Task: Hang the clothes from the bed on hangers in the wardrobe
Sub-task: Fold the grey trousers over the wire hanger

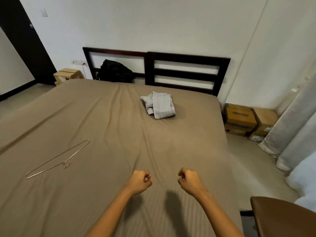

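**A:** What lies in front of us, biggest first?

**B:** We face a wide bed point(102, 117) under a tan sheet creased lengthwise. Its dark slatted headboard point(186, 57) is against the white wall ahead.

**A:** And the edges?

**B:** On our right the mattress edge drops to a strip of bare floor point(253, 161). A pale curtain point(294, 120) hangs beyond it, and cardboard boxes point(241, 118) are stacked in the far corner. A brown rounded surface point(287, 218) cuts into the lower right, near our right forearm; we cannot tell whether it is a chair or a table. On our left the sheet runs out of view, and a dark door point(22, 40) stands past the far left corner. A black backpack point(115, 71) leans against the headboard's left panel.

**A:** The clothes?

**B:** One folded checked garment point(159, 105), grey, lies on the sheet near the headboard, just right of the middle crease. It is ahead of our hands and well apart from them, with open sheet between.

**A:** The hanger?

**B:** A thin wire hanger point(64, 163) lies flat on the left half of the bed with its hook on the near side. It is nearer to us than the garment and off to the left of our left hand point(141, 182).

**A:** Our grip?

**B:** Our left hand and right hand point(188, 181) hover side by side over the near sheet. Each is clenched into a fist, grasping nothing, and they do not touch.
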